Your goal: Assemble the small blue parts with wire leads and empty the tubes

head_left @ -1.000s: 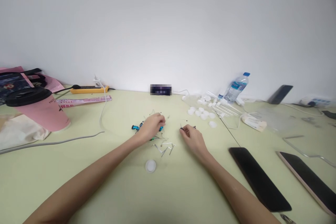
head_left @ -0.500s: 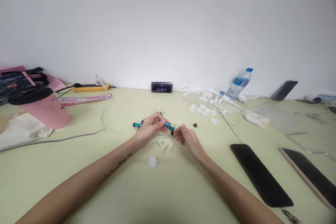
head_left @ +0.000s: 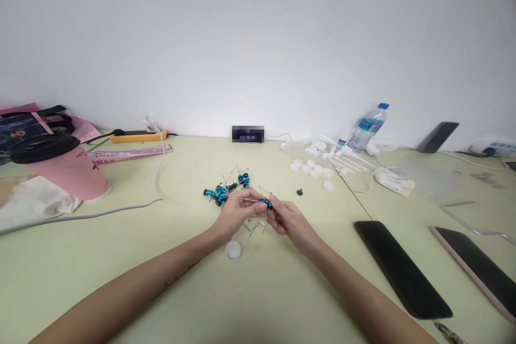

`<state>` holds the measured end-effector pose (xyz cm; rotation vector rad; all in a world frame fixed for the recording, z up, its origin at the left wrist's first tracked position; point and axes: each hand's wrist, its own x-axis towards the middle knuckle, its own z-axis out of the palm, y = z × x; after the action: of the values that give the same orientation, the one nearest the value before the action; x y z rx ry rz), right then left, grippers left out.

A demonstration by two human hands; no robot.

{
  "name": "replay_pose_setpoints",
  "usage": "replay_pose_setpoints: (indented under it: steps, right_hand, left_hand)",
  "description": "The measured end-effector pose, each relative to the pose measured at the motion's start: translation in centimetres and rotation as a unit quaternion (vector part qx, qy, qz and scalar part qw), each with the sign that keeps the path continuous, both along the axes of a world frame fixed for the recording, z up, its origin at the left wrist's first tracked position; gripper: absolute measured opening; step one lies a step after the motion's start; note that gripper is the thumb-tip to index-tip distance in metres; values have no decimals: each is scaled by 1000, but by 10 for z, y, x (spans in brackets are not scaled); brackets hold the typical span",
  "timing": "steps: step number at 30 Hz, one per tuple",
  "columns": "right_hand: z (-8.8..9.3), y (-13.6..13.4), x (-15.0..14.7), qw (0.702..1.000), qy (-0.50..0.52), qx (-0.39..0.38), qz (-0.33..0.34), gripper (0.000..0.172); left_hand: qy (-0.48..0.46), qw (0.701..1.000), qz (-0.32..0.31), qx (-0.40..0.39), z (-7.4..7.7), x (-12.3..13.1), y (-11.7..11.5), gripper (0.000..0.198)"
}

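A small blue and black part [head_left: 265, 203] with a thin wire sits between my two hands near the middle of the table. My left hand [head_left: 242, 209] pinches it from the left, and my right hand [head_left: 285, 217] grips its right end with thumb and fingers. Just behind my left hand lies a pile of similar blue parts [head_left: 220, 193] with thin wires. Bent metal wires [head_left: 255, 227] lie below my hands, partly hidden by them. Nearer to me is a round white cap [head_left: 233, 250]. A small black piece [head_left: 299, 192] rests right of my right hand.
White caps [head_left: 310, 167] and clear tubes [head_left: 350, 158] lie at the back right beside a water bottle [head_left: 367, 128]. Two phones, one black [head_left: 403, 269], are at the right. A pink cup [head_left: 68, 166] and a grey cable [head_left: 92, 215] are at the left.
My right hand has closed on the blue part's right end. My left hand has moved slightly right and down, uncovering more of the blue pile.
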<state>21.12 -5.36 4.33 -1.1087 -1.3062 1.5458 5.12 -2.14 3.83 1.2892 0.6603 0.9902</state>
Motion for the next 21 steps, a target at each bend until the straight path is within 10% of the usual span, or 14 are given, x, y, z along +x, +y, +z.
replay_pose_setpoints:
  steps: [6, 14, 21]
  right_hand:
    - [0, 1, 3, 980, -109, 157, -58, 29]
    - [6, 3, 8, 998, -49, 28, 33, 53]
    - [7, 6, 15, 997, -17, 72, -8, 47]
  left_hand:
    - [-57, 997, 3, -59, -6, 2, -2, 22]
    - [-27, 999, -9, -35, 1, 1, -4, 18]
    - [-22, 999, 15, -41, 6, 0, -4, 18]
